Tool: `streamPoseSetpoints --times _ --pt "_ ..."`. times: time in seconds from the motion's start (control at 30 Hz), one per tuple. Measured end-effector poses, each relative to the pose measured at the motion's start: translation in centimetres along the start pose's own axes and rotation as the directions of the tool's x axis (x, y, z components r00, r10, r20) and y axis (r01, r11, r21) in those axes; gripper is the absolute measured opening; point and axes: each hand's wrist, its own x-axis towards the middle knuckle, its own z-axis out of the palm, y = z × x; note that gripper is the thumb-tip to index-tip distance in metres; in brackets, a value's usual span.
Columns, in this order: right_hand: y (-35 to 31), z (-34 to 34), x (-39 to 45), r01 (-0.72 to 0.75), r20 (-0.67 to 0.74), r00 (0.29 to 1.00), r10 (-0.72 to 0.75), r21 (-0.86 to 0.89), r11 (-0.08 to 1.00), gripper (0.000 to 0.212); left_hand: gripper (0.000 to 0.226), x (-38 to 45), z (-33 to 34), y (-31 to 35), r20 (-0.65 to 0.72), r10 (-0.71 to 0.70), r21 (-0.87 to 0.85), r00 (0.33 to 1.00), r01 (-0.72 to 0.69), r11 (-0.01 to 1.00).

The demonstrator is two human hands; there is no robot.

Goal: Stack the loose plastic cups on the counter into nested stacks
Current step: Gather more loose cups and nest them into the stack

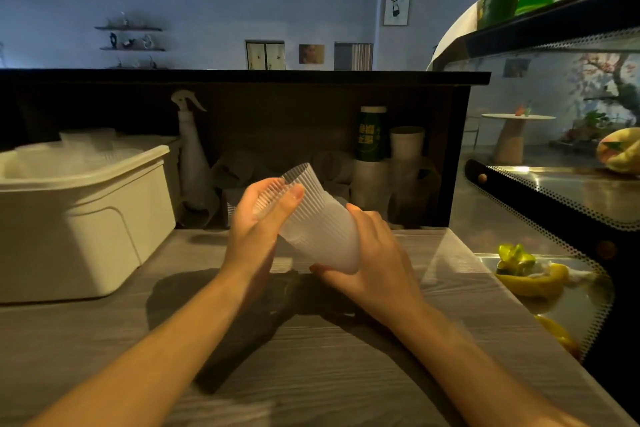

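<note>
Worktop (104, 340) fills the lower frame, grey wood grain, dim light. Glass display case (554, 204) takes the right side of the frame, with yellow and green fruit-like items (530, 274) on its lower shelf and a pale rounded item on the shelf above; exact kinds unclear. White plastic bin (79, 218) sits at left centre on the worktop, with clear containers inside it, blurred. Dark raised ledge runs across the middle of the frame; below it, in shadow, stand a white spray bottle (192, 156) left of centre, a dark green canister (372, 133) on top of a white cup stack, and another white paper cup stack (407, 163) just beside it.

Stack of ribbed translucent plastic cups (311, 218) is at frame centre, held off the worktop, tilted, with its far end pointing toward the upper left and its near end toward the lower right. Left hand (258, 218) grips the upper end, thumb across the near side and fingers behind. Right hand (374, 253) grips the lower end, thumb on top and fingers curled under. Both hands clamp the same stack, close together, not touching each other. How many cups are nested cannot be told. Both forearms are bare, coming in from the bottom edge of the frame.
</note>
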Motion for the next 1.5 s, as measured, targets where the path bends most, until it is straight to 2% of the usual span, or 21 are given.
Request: streamPoseSetpoints --times 0.2,0.3,0.4,0.47,0.5,0.53,0.67,0.73,0.83,1.0,1.13,1.23,1.33,1.4,1.5 --pt "-0.4 0.0 0.0 -0.004 -0.011 1.000 0.005 0.062 0.998 0.094 0.065 -0.4 0.4 0.1 0.023 0.008 0.040 1.000 -0.009 0.999" --pt "-0.3 -0.2 -0.2 -0.021 0.004 1.000 0.021 0.105 0.994 0.094 0.064 -1.6 1.2 -0.3 0.109 0.004 0.120 0.994 -0.017 0.993" --pt "0.4 -0.8 0.1 -0.037 -0.002 0.999 0.038 0.111 0.993 0.094 0.090 -2.1 1.5 -0.9 0.270 -0.092 0.153 0.958 0.051 0.987" --pt "0.9 -1.5 0.5 -0.078 -0.056 0.995 0.088 0.152 0.985 0.091 0.114 -1.7 1.2 -1.0 0.280 -0.139 0.178 0.950 0.091 0.980" --pt "1.2 -2.0 0.7 -0.092 -0.093 0.990 0.109 0.177 0.980 0.089 0.119 -1.5 1.1 -1.1 0.263 -0.158 0.171 0.952 0.115 0.979" --pt "1.5 -2.4 0.9 -0.105 -0.128 0.983 0.131 0.193 0.976 0.087 0.117 -1.4 1.0 -1.1 0.241 -0.180 0.165 0.954 0.142 0.976" --pt "3.3 -3.8 1.2 -0.231 -0.230 0.932 0.280 0.216 0.949 0.085 0.085 -1.3 1.8 -2.2 0.144 -0.210 0.256 0.967 0.169 0.952" --pt "4.3 -4.1 1.0 -0.301 -0.272 0.897 0.347 0.196 0.933 0.084 0.087 0.5 2.1 -3.7 0.056 -0.215 0.410 0.975 0.173 0.895" --pt "5.1 -3.9 0.8 -0.364 -0.275 0.879 0.390 0.144 0.920 0.081 0.098 3.9 2.6 -6.1 -0.058 -0.223 0.637 0.973 0.209 0.742" --pt "5.4 -2.7 0.5 -0.361 -0.199 0.909 0.367 0.066 0.930 0.081 0.113 7.0 4.7 -9.9 -0.148 -0.256 0.722 0.955 0.281 0.633" --pt "5.3 -2.3 0.7 -0.351 -0.157 0.922 0.355 0.052 0.935 0.084 0.105 8.7 5.6 -10.7 -0.275 -0.153 0.766 0.949 0.313 0.561" --pt "5.3 -2.2 0.8 -0.347 -0.142 0.925 0.352 0.057 0.936 0.085 0.096 9.0 5.6 -10.9 -0.270 -0.089 0.794 0.959 0.274 0.543" --pt "5.3 -2.2 0.7 -0.343 -0.133 0.928 0.347 0.056 0.938 0.086 0.089 8.5 4.9 -10.7 -0.201 -0.032 0.775 0.979 0.179 0.606" --pt "5.1 -2.3 0.7 -0.334 -0.123 0.933 0.338 0.058 0.941 0.086 0.087 8.2 3.9 -9.9 -0.155 -0.036 0.781 0.987 0.145 0.608" --pt "4.9 -2.4 0.8 -0.326 -0.102 0.939 0.330 0.051 0.944 0.085 0.067 7.7 2.3 -8.1 -0.140 -0.023 0.790 0.990 0.126 0.600"
